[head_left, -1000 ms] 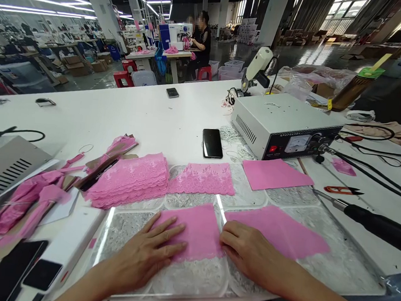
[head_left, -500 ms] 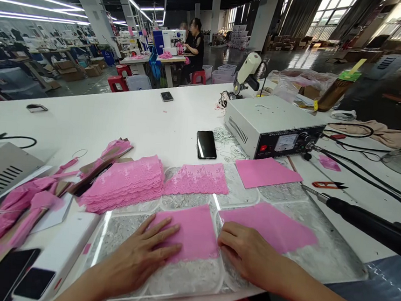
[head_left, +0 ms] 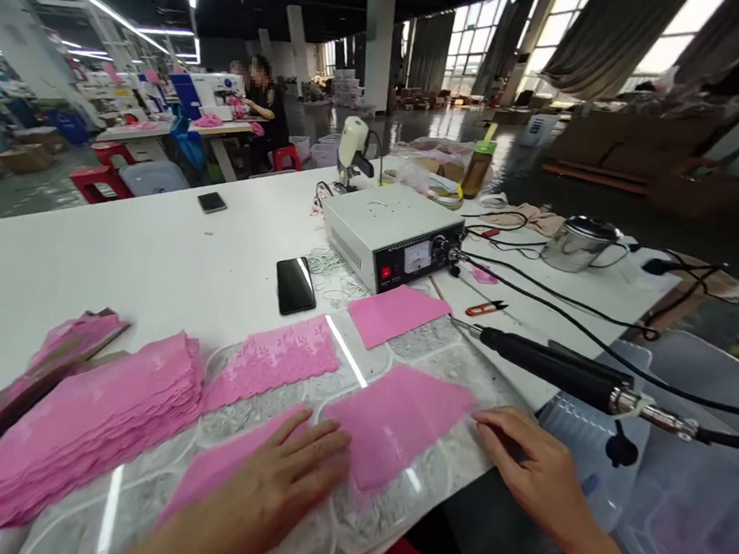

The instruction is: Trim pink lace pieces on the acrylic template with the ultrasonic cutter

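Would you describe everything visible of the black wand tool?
The black wand tool is a long, slim black cylinder with a thin metal tip toward the pink sheet and a metal collar feeding a black cable. It lies flat at the edge of the white table; the right hand is nearby, not touching.

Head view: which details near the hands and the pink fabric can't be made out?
All in the head view:
- Left pink piece: near part covered by the left hand.
- Right hand: whether its fingertips touch the right pink piece is unclear.
- Lace stack: blurred, cut off by the left edge.
- Control box meter: reading too small.
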A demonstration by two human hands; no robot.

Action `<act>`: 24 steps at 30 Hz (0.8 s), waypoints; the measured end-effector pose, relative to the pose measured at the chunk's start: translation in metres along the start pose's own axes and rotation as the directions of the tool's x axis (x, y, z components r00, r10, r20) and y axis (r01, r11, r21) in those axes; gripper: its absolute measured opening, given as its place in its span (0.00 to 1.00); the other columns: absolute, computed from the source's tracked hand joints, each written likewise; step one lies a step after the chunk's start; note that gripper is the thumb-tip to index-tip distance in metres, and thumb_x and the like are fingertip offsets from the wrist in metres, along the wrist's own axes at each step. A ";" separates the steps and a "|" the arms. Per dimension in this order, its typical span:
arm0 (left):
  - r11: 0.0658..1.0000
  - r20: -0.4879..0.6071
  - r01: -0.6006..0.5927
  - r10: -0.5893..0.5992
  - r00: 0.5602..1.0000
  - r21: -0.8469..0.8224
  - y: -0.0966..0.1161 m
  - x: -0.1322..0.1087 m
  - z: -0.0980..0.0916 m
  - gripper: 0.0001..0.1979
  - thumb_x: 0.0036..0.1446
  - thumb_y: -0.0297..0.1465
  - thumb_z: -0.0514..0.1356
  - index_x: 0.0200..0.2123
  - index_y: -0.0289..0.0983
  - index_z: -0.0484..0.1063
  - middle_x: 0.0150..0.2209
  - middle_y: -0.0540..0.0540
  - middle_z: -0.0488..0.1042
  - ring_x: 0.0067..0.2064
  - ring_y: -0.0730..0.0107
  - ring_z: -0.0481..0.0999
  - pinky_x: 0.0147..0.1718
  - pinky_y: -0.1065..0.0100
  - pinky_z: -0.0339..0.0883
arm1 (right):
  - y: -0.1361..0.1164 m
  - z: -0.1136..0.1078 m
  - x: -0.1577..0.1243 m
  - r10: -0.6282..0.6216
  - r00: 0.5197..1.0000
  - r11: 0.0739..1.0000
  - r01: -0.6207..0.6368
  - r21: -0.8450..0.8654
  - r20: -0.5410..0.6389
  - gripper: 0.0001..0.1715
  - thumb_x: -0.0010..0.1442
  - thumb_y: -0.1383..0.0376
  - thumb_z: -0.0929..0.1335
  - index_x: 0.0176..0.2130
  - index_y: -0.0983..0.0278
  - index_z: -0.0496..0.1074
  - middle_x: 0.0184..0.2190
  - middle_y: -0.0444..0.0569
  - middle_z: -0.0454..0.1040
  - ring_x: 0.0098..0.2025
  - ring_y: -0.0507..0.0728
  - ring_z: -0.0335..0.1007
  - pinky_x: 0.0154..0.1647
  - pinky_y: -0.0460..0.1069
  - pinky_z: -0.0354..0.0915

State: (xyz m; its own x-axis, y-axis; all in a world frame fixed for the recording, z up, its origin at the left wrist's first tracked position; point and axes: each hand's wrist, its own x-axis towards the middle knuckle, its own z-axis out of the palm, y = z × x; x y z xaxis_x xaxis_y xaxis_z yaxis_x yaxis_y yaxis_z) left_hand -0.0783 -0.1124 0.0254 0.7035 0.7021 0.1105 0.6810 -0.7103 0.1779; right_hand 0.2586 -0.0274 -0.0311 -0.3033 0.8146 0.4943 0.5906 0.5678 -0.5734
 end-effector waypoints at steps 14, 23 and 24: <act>0.996 0.035 -0.003 0.006 0.999 -0.090 0.003 0.037 0.007 0.08 0.66 0.24 0.52 0.41 0.36 0.71 0.56 0.39 0.73 0.60 0.60 0.69 0.63 0.53 0.58 | 0.010 -0.002 0.011 0.021 0.999 0.997 -0.024 0.073 0.042 0.09 0.64 0.66 0.65 0.39 0.59 0.75 0.35 0.47 0.79 0.36 0.55 0.77 0.38 0.48 0.72; 0.976 -0.026 -0.200 0.203 0.979 0.090 -0.015 0.083 0.014 0.17 0.68 0.26 0.50 0.58 0.33 0.65 0.62 0.40 0.67 0.66 0.59 0.61 0.65 0.54 0.54 | 0.024 -0.001 0.013 0.197 0.973 0.980 -0.194 0.036 -0.121 0.08 0.63 0.63 0.65 0.37 0.61 0.75 0.29 0.46 0.77 0.25 0.53 0.74 0.24 0.46 0.70; 0.971 -0.013 -0.214 0.216 0.976 0.108 -0.018 0.093 0.018 0.19 0.69 0.28 0.51 0.61 0.34 0.63 0.64 0.41 0.64 0.67 0.58 0.59 0.66 0.53 0.54 | 0.024 0.000 0.014 0.197 0.971 0.980 -0.194 0.029 -0.136 0.08 0.63 0.64 0.66 0.38 0.61 0.75 0.29 0.46 0.77 0.24 0.52 0.73 0.23 0.45 0.69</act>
State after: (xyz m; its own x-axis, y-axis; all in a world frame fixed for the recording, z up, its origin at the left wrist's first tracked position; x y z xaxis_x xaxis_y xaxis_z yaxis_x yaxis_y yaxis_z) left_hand -0.0218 -0.0352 0.0152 0.8315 0.5325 0.1586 0.5330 -0.8450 0.0431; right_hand 0.2685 -0.0023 -0.0380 -0.0767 0.8866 0.4562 0.6162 0.4018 -0.6774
